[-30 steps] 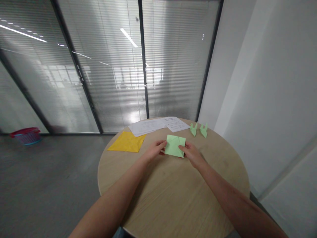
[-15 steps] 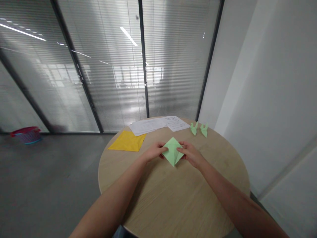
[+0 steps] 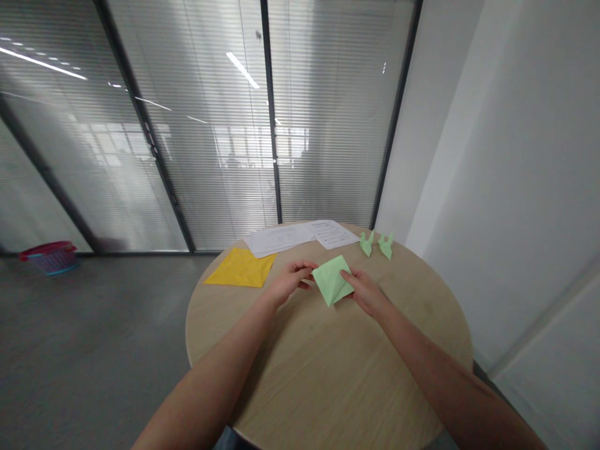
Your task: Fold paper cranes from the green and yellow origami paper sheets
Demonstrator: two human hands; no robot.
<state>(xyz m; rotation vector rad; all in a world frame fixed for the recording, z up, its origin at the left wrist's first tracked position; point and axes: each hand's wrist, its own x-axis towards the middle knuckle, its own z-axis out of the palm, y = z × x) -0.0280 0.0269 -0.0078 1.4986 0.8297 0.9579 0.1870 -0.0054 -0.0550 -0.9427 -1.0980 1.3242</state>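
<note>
Just below and right of the frame's centre, the folded green paper (image 3: 330, 282) shows corner-down over the table (image 3: 328, 375). The right hand (image 3: 368, 292) clamps its right side, thumb on top; the left hand (image 3: 291, 282) curls its fingers at the left corner, whether pinching I cannot tell. It looks light, thin, easily creased, probably best held lightly by its edges

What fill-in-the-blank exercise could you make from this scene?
1. The right hand holds a folded paper coloured ____.
2. The folded birds on the table number ____.
3. The printed sheets near the yellow paper are coloured ____.
4. The basket stands not on the table but on the ____.
Missing words: green; two; white; floor.
</note>
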